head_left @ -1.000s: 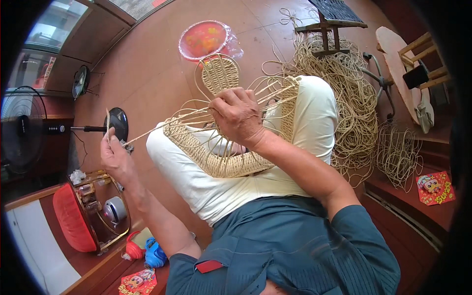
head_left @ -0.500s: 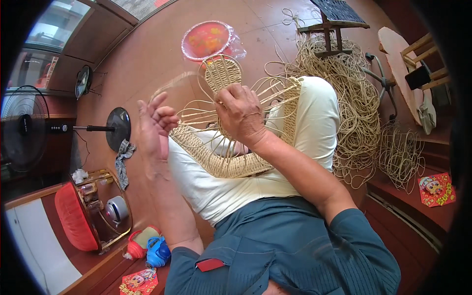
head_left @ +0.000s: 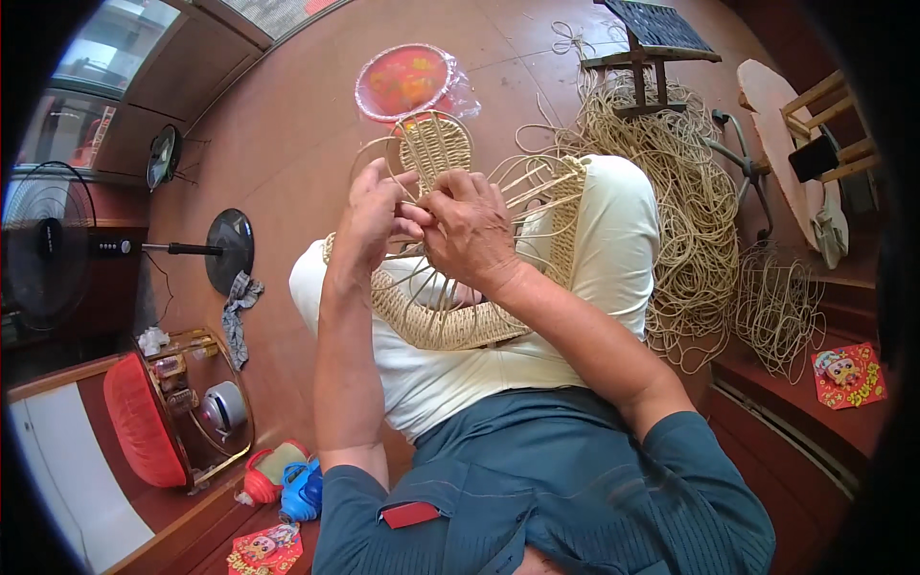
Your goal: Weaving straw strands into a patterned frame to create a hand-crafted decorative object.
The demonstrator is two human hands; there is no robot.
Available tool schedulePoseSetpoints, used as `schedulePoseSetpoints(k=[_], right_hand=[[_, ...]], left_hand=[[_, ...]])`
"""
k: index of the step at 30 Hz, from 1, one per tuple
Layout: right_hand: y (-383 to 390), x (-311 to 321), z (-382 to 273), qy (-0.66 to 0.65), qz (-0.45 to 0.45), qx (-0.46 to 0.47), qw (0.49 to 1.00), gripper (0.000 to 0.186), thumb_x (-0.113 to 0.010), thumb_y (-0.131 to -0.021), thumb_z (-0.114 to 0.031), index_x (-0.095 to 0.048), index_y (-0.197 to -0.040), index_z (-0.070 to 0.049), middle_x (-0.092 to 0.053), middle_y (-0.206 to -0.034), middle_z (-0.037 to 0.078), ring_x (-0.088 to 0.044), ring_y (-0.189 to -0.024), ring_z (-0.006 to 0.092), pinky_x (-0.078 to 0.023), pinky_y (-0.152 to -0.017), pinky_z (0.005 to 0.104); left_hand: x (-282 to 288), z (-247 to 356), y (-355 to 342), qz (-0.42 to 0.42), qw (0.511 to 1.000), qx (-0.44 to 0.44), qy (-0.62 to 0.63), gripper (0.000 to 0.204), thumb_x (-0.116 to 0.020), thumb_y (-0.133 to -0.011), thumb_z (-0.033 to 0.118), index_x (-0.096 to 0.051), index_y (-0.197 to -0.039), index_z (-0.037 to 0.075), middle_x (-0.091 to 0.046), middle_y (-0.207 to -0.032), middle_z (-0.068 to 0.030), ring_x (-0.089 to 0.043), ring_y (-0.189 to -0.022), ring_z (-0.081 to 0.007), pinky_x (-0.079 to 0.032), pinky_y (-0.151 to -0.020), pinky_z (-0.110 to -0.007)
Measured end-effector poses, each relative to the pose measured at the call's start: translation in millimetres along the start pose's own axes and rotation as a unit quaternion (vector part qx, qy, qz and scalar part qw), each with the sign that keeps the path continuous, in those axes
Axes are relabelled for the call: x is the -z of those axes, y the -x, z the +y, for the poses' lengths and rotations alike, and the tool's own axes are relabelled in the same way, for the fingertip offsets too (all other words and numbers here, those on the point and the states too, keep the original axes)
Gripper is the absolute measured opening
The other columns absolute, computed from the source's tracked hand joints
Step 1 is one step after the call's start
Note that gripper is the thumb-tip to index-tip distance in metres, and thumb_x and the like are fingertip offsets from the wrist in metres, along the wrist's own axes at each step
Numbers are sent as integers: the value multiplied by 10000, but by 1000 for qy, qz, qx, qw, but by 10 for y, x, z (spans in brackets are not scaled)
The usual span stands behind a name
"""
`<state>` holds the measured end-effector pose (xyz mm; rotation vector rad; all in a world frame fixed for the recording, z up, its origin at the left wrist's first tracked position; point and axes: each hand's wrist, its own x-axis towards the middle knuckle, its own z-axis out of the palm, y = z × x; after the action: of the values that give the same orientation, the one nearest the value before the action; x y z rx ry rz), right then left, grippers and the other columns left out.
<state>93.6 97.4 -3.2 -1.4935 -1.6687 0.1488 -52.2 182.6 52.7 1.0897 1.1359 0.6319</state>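
A half-woven rattan piece (head_left: 460, 321) with a wire frame rests on my lap, across my white-clad legs. Its woven oval part (head_left: 436, 144) points away from me. My left hand (head_left: 369, 216) and my right hand (head_left: 470, 225) meet over the middle of the frame. Both pinch thin rattan strands (head_left: 527, 177) where the spokes cross. The fingertips of the two hands touch each other.
A big heap of loose rattan cane (head_left: 680, 220) lies on the floor at my right, beside a small wooden stool (head_left: 652, 48). A red covered bowl (head_left: 407, 81) stands ahead. A standing fan (head_left: 57, 240) lies at the left. A low cabinet (head_left: 182, 402) holds jars.
My left hand has come in from far out at the left, where it was pulling a strand, to join the right hand at the frame's middle.
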Motion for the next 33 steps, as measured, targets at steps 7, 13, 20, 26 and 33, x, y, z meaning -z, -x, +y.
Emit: schedulePoseSetpoints(k=[7, 13, 20, 26, 33], right_hand=[[4, 22, -3, -8, -18, -20, 1000, 125, -729, -902, -215, -725, -962, -105, -613, -1117, 74, -587, -1095, 289, -445, -892, 466], [7, 15, -9, -16, -5, -17, 1000, 104, -733, -904, -188, -733, -976, -113, -618, -1121, 68, -587, -1091, 290, -444, -900, 458], [17, 4, -13, -22, -1, -24, 999, 105, -727, -913, -181, -752, -1001, -128, -615, -1104, 59, -584, -1091, 283, -442, -910, 451], [4, 16, -19, -23, -4, -24, 999, 127, -732, -888, -173, -764, -1001, -123, -616, -1106, 54, -590, -1075, 285, -457, -916, 448], [21, 15, -2, -6, 0, -15, 1000, 160, -771, -861, -214, -763, -995, -127, -623, -1120, 51, -597, -1064, 287, -469, -927, 449]], left_hand=[[-38, 127, -90, -15, 998, 48, -45, 916, -494, -915, -6, -80, -1732, -20, -487, -1544, -366, -750, -722, -194, -624, -569, -291], [26, 160, -101, -11, 996, 12, -90, 880, -478, -911, -7, -148, -1727, -6, -633, -1349, -296, -699, -662, -146, -570, -521, -258], [-36, 155, 67, -44, 993, 79, -78, 438, -523, -1067, 162, -411, -1447, -27, -630, -1092, -147, -671, -591, -125, -520, -415, -256], [19, 29, 104, 28, 938, -56, -342, 379, -525, -1129, 280, -514, -1331, -41, -706, -1018, -242, -735, -668, -292, -589, -571, -418], [17, -295, 404, 157, 874, -215, -406, 497, -670, -1035, 106, -584, -1517, 20, -762, -1019, -195, -763, -939, -363, -570, -828, -497]])
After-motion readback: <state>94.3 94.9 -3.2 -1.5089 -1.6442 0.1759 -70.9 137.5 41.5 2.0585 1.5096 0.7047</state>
